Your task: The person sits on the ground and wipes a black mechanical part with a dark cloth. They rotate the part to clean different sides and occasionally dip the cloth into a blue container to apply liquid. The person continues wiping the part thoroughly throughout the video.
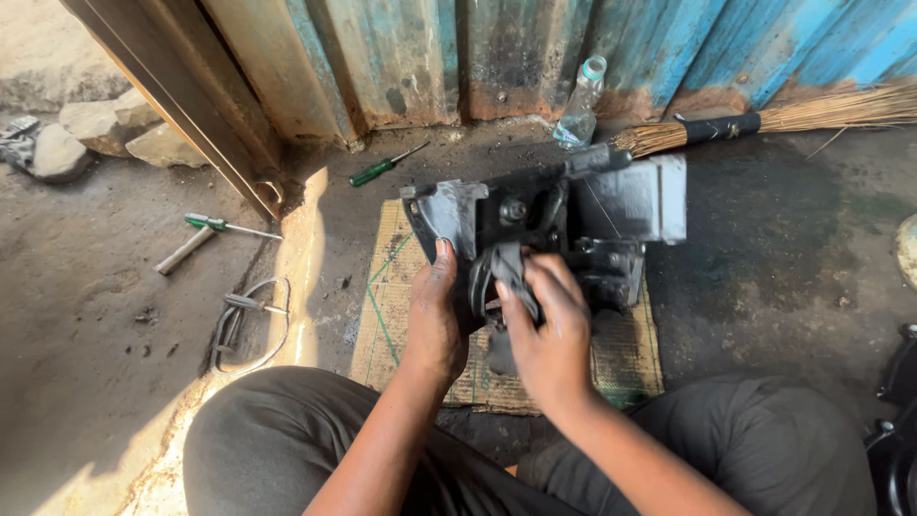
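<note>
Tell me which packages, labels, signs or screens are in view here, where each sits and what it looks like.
Plastic bottle: the only package; stands against the blue corrugated metal wall, beside the broom; clear, slim, pale blue-green cap, with a small bluish label low on its body.
Woven sack mat: under the black metal part the hands work on; flat, tan, thin green lines.
No signs or screens.
</note>
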